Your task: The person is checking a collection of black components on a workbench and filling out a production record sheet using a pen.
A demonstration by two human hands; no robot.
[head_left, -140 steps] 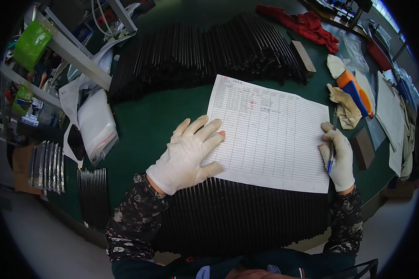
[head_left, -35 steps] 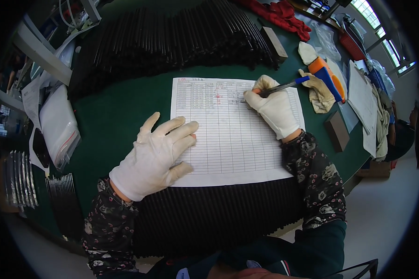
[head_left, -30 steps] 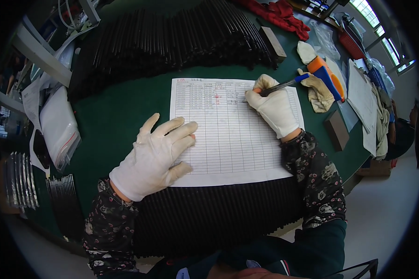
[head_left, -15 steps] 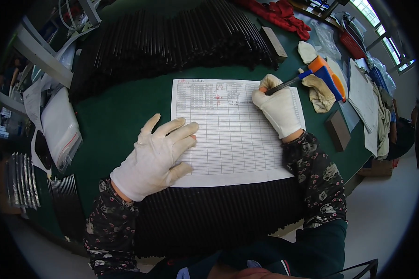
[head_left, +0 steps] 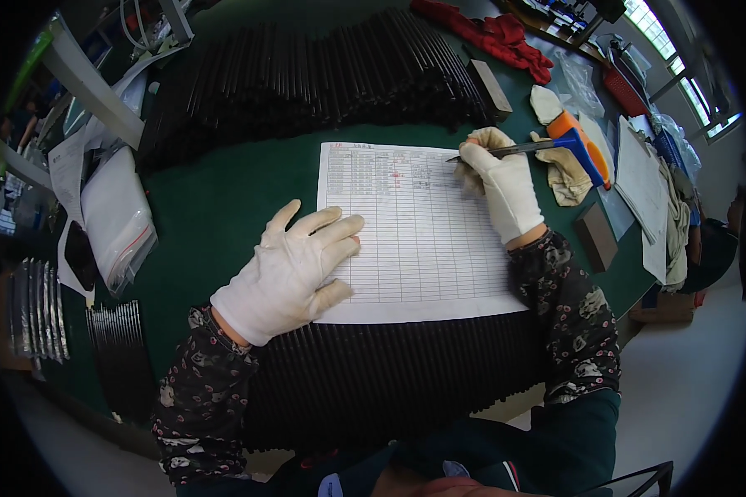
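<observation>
A white sheet of paper (head_left: pixel 423 265) with a printed table lies on the green tabletop. Its upper rows bear dark and red marks. My left hand (head_left: pixel 286 273), in a white glove, rests flat on the sheet's left side with its fingers spread. My right hand (head_left: pixel 506 186), gloved too, is closed round a dark pen with a blue end (head_left: pixel 518 149) near the sheet's upper right. The pen's tip points left, over the upper rows; whether it touches the paper I cannot tell. Below the sheet's near edge lie many black rods (head_left: pixel 389 381) side by side.
A large stack of black rods (head_left: pixel 307 83) spans the far side. To the right are an orange-and-blue tool (head_left: pixel 584 149), a cream glove (head_left: pixel 562 178), a brown block (head_left: pixel 595 238) and papers (head_left: pixel 642 178). Plastic bags (head_left: pixel 116 224) and thin rods (head_left: pixel 120 356) lie left.
My right hand has turned and shifted slightly right, and the pen now lies flatter, with its tip in view. Sheet and left hand appear slightly right and higher, as the whole view shifts.
</observation>
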